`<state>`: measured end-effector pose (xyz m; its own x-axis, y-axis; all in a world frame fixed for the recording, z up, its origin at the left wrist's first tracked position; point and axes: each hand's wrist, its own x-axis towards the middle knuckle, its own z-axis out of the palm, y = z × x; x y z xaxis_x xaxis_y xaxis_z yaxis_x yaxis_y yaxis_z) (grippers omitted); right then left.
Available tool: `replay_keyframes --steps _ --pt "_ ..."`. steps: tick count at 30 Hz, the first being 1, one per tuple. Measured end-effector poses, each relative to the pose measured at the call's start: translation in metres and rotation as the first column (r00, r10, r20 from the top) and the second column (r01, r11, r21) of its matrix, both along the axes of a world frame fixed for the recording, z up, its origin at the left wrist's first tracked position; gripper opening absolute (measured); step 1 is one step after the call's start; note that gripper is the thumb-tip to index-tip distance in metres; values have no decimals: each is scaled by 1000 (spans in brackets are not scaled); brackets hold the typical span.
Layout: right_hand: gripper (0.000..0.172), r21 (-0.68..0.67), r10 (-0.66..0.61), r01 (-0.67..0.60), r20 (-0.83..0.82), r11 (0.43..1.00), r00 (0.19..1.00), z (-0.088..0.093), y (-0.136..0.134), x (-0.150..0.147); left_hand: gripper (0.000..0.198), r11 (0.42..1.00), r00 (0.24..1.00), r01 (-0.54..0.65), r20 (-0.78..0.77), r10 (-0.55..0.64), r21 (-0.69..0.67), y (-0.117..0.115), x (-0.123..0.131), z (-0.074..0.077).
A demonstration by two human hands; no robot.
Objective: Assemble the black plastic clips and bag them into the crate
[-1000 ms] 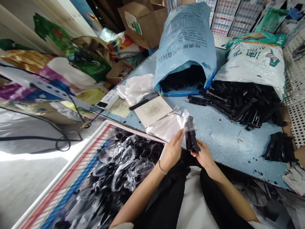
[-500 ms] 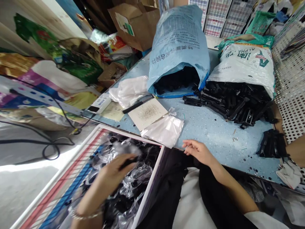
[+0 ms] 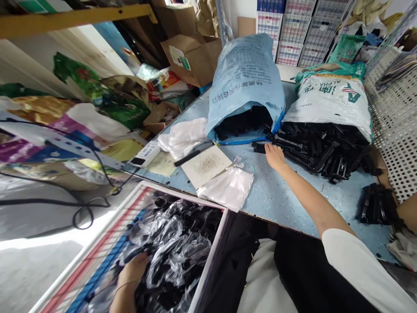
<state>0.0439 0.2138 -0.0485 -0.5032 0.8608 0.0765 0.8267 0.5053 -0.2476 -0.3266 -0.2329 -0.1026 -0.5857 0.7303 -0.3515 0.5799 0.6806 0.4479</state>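
Note:
My right hand [image 3: 275, 155] reaches over the blue table, its fingers on a black plastic part [image 3: 259, 147] at the left edge of a heap of black parts [image 3: 321, 150]. The heap spills from a white bag [image 3: 329, 101]. Down in the crate [image 3: 208, 266] at the lower left, my left hand [image 3: 135, 266] is among black parts in clear plastic bags [image 3: 177, 248]; its fingertips are hidden, and what it touches cannot be made out.
Beside the white bag stands a blue bag [image 3: 246, 78] with black parts inside. Clear bags [image 3: 228, 187], a beige board [image 3: 206, 166] and a black tool [image 3: 191, 157] lie on the table [image 3: 276, 195]. A bundle of black parts [image 3: 378, 203] sits at the right.
My right hand has moved from the table's front edge forward to the black parts. My left hand has gone lower into the crate. The view has shifted slightly.

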Motion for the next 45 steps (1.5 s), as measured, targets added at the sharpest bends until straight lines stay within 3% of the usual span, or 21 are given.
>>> replay_keyframes --steps 2,4,7,9,11,12,14,16,20,24,26,29,31,32,34,36,38,39,41,43,45 --pt "39 -17 -22 22 12 1000 1000 0 -3 -6 40 991 994 -101 -40 105 83 28 13 -2" --pt "31 -39 -40 41 5 998 999 -1 -13 -8 35 964 993 -120 9 121 238 63 43 5" --pt "24 -89 -67 65 -20 994 998 1 -41 -3 34 887 961 38 226 -158 460 128 114 27" --pt "23 -148 -69 54 -95 988 993 6 -69 6 40 772 864 79 343 -369 631 174 168 40" --pt "21 -236 -36 -37 -298 971 954 14 -100 20 61 662 741 8 440 -507 749 213 217 50" --pt "21 -268 -14 -114 -434 957 901 20 -117 29 65 648 686 -39 492 -536 761 228 237 54" --pt "25 -247 23 -222 -619 943 785 31 -145 51 59 687 585 -114 608 -537 717 246 268 63" --pt "28 -126 54 -178 -653 976 756 42 -162 76 46 783 444 -125 740 -505 610 248 287 72" --pt "27 186 156 -87 -396 979 905 57 -162 123 40 936 122 -45 931 -343 350 233 307 92" --pt "32 164 291 -269 -129 949 948 68 -148 149 46 975 7 52 977 -215 214 222 323 105" --pt "39 82 291 -281 -167 956 942 73 -145 151 46 975 28 78 977 -212 209 221 332 107" --pt "47 -136 59 -121 -390 983 919 76 -150 145 44 965 147 15 954 -261 262 224 339 106" --pt "49 -343 -96 -83 -475 936 875 77 -158 139 45 955 205 -70 941 -270 289 230 339 104" --pt "49 -399 -97 -118 -479 909 873 77 -163 135 46 951 212 -109 941 -263 290 234 337 103" --pt "45 -348 69 -242 -441 906 895 76 -176 130 48 945 186 -173 951 -246 278 241 331 104" --pt "40 -176 277 -353 -348 919 896 71 -190 124 48 944 133 -204 963 -236 259 245 326 105" --pt "39 -81 360 -402 -309 912 880 64 -202 119 46 944 116 -193 962 -248 267 243 324 105" --pt "39 -104 343 -398 -343 911 874 60 -207 116 44 938 147 -185 952 -270 294 240 323 105" --pt "45 -275 202 -363 -476 890 856 53 -215 112 44 885 309 -185 880 -359 427 230 322 103" --pt "58 -508 10 -356 -563 784 826 49 -221 109 53 783 506 -161 731 -458 601 220 320 102" --pt "64 -628 -71 -373 -566 683 821 51 -223 109 59 731 584 -97 633 -508 676 215 317 104"
